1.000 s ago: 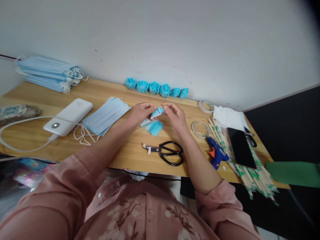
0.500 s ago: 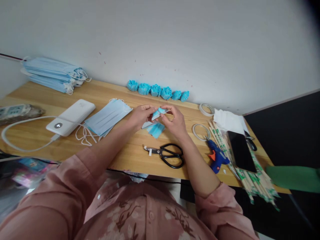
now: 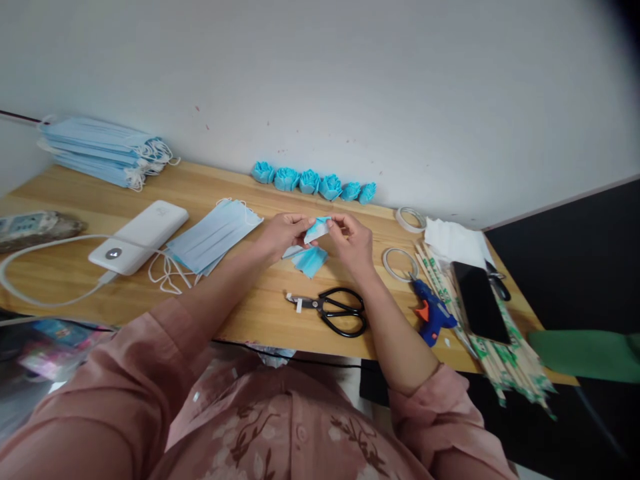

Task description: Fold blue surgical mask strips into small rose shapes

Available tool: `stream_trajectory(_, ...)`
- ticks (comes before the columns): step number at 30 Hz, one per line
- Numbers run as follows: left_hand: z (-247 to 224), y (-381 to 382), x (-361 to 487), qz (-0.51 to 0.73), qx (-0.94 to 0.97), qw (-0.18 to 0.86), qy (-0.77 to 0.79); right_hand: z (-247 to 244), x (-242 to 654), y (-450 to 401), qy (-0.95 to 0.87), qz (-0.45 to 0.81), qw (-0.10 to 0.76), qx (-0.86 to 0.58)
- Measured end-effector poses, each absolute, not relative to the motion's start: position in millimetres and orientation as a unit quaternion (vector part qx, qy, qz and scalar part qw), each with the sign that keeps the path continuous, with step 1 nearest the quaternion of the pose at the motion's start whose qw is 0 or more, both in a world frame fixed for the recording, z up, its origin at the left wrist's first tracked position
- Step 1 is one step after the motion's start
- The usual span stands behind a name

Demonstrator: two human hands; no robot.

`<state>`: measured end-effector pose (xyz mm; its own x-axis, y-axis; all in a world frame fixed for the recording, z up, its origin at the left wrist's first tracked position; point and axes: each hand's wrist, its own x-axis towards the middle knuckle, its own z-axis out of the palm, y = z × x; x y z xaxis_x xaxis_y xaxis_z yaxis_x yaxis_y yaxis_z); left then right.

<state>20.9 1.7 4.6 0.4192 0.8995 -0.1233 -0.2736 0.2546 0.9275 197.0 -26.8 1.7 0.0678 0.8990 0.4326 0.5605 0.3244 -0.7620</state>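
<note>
Between my two hands is a small folded piece of blue and white mask fabric (image 3: 317,231). My left hand (image 3: 284,235) pinches its left end, and my right hand (image 3: 353,243) grips the right end with thumb and fingers. Just below, more blue cut fabric (image 3: 311,262) lies on the table, partly hidden by my left hand. Black-handled scissors (image 3: 327,304) rest nearer the table's front edge, with white scraps at the blades. To the left of my left hand lie several flat blue masks (image 3: 215,233) with loose ear loops.
Blue fabric flowers (image 3: 309,181) line the wall. A mask stack (image 3: 105,150) and white power bank (image 3: 145,233) with cable stand left. At right are tape rolls (image 3: 399,265), a blue glue gun (image 3: 431,312), wrapped sticks (image 3: 505,363) overhanging the edge, and a phone (image 3: 480,301).
The fabric piece has been turned between my fingers, so more of its white side now shows. My right hand's fingers have shifted along it. The view has moved slightly.
</note>
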Motion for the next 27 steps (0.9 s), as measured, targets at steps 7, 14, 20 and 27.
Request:
stream_trajectory(7,7.0,1.4,20.4,0.404,0.453,0.713,0.352,3.0,196.4,-26.4,-0.664,0.184,0.486,-0.538)
stream_trajectory(14,8.0,1.4,21.1,0.412,0.436,0.72,0.348,5.7,194.2,-28.3,-0.703,0.167,0.494,-0.484)
stream_trajectory(20,6.3,0.9,20.0,0.413,0.432,0.726,0.341,2.9,195.0,-26.7,-0.711,0.161,0.479,-0.489)
stream_trajectory(27,7.0,1.6,20.2,0.417,0.438,0.723,0.333,1.8,196.1,-27.0,-0.722,0.16,0.462,-0.489)
